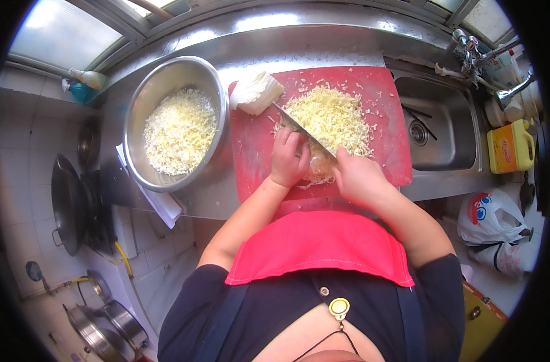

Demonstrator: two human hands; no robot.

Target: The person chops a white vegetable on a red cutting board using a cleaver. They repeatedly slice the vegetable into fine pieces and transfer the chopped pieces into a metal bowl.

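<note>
My right hand [362, 177] grips the handle of a kitchen knife [304, 131], whose blade slants up to the left over a red cutting board [257, 167]. Just left of the blade is my left hand [289, 156], fingers curled close to it; whether they hold anything is hidden. A heap of finely chopped pale yellow cabbage [334, 117] lies beyond the blade. Near my body, a pale piece [321, 171], partly covered by the knife, lies between my hands. At the board's upper left corner rests a white chunk of cabbage [258, 92].
Left of the board stands a steel bowl [175, 184] of chopped cabbage [180, 135], with papers [159, 206] partly under it. To the right are a steel sink [456, 122] with dark sticks inside, a faucet [474, 56] and a yellow jug [510, 147].
</note>
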